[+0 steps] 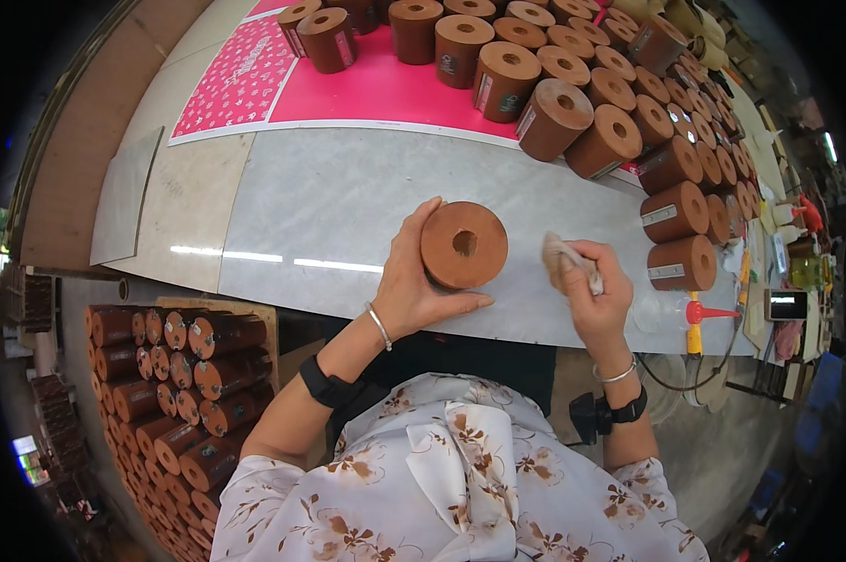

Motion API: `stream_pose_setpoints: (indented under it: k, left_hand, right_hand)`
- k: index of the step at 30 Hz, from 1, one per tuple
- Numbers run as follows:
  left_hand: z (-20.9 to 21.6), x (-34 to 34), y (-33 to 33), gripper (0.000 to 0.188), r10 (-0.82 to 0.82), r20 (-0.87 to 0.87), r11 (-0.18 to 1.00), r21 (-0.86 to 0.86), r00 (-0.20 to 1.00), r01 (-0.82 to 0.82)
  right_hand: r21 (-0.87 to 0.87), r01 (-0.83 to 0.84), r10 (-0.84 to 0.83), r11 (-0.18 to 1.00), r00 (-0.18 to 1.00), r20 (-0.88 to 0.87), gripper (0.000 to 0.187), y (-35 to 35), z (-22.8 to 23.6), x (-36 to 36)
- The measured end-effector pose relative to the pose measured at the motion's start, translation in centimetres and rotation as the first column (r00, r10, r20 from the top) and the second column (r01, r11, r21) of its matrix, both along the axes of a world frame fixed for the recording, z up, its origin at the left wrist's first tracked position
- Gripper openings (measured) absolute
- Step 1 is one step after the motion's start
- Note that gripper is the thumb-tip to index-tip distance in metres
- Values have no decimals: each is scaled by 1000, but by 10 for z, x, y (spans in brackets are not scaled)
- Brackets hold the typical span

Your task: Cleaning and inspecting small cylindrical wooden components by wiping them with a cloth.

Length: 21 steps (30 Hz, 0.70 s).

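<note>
Down at far left, below the table edge, I note a crate (pixel 175 393) packed with brown cylinders lying on their sides, ends toward me. Above it, a pale marble-look tabletop (pixel 348 201) runs across the view, with a pink printed sheet (pixel 245 80) lying flat at its far side.

Left hand (pixel 413 281): fingers wrapped around the near and left side of a brown wooden cylinder (pixel 464 245), thumb up over its top edge. The cylinder is tipped so its round end face, with a dark centre hole, points up at me; it sits near the front edge of the tabletop, roughly mid-view. A thin bracelet and a black wrist strap ride on that forearm.

Right hand (pixel 593 298): just beside the cylinder, not touching it, closed on a small wad of beige cloth (pixel 565 255) pinched between thumb and fingertips.

Farther right and along the back, more brown cylinders (pixel 554 117) stand in crowded rows, curving down the right side. At the right edge of the tabletop, a clear squeeze bottle with a red nozzle (pixel 694 313) lies near the right wrist.
</note>
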<state>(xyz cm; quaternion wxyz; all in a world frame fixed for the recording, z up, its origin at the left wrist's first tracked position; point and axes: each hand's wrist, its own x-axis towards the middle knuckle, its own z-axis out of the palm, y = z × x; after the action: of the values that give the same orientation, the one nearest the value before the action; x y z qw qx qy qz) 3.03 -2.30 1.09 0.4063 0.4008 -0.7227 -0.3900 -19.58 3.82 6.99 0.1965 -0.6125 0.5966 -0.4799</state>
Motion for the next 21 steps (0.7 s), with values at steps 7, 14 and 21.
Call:
stream_pose_setpoints:
  k: [7,14,21]
  left_hand:
    - [-10,-13,2,98,17,-88,1000,1,996,-17]
    - [-17,-16,1,93,136,-33,970,-197,990,-140]
    - [-12,-15,-1,91,74,-47,983,-162,996,-81]
  right_hand:
    - [-172,-360,186,917,766,-616,18,-42,28,49]
    - [-140,-452,296,881,757,-583,21,-24,24,56]
    - [-190,-328,123,926,734,-668,22,-73,23,40]
